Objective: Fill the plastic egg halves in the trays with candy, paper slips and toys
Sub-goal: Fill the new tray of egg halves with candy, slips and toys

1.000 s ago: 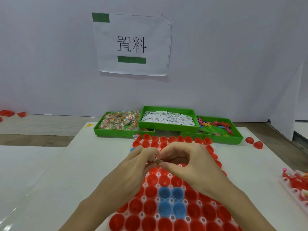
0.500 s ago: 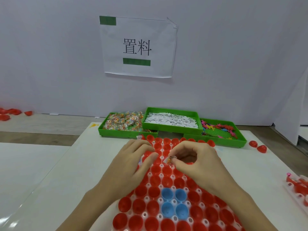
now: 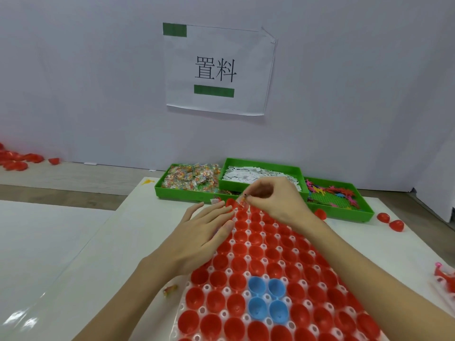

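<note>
Left of the far rows of the egg tray [image 3: 236,323], the left hand [image 3: 199,239] lies flat with straight fingers on the tray's left edge, holding nothing; it does well to press there so the tray cannot slide. Over the tray's far left corner the right hand [image 3: 275,200] pinches a small candy packet [image 3: 242,201] between thumb and fingertip. The packet looks to hang with its long axis tilted down-left toward the corner cups, though blur hides its exact lie, so lower it straight into one red half before letting go.
</note>
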The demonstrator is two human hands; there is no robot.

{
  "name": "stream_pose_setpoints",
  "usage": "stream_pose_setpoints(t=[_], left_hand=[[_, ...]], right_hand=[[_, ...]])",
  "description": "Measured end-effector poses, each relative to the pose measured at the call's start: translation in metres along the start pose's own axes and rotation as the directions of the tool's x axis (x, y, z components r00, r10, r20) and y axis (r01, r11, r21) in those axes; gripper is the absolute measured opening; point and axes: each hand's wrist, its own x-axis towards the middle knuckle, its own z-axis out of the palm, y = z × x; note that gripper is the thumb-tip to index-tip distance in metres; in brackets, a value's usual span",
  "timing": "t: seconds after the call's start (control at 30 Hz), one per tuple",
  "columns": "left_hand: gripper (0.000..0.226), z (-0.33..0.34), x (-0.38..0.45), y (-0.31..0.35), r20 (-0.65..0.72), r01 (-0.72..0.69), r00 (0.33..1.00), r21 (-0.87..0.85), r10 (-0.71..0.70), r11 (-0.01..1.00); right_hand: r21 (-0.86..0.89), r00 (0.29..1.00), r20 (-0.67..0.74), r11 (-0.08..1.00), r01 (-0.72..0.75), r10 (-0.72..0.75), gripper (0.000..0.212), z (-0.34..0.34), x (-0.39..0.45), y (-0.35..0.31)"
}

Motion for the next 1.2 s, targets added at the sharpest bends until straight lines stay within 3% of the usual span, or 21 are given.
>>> stream_pose_setpoints(t=[0.3, 0.67, 0.73, 1.2], left_hand=[[0.101, 0.002, -0.001, -0.004, 0.037, 0.011, 0.999, 0.007, -0.011, 1.000], [0.102, 0.007, 0.002, -0.005, 0.059, 0.008, 0.998, -0.052, -0.005, 0.999], [0.102, 0.008, 0.003, -0.006, 0.056, 0.013, 0.998, -0.064, -0.009, 0.998], [0.100, 0.006, 0.001, -0.007, 0.046, -0.009, 0.999, -0.035, 0.011, 0.999]], right_hand=[[-0.325, 0.988, 0.148, 0.946, 0.016, 0.034, 0.014, 0.041, 0.051, 0.008], [-0.183, 0.992, -0.036, 0.975, -0.125, 0.121, 0.003, 0.043, 0.059, 0.002], [-0.183, 0.992, -0.016, 0.975, -0.127, 0.127, 0.005, 0.044, 0.058, 0.002], [-0.489, 0.969, 0.247, 0.860, 0.147, -0.025, 0.018, 0.051, 0.059, 0.003]])
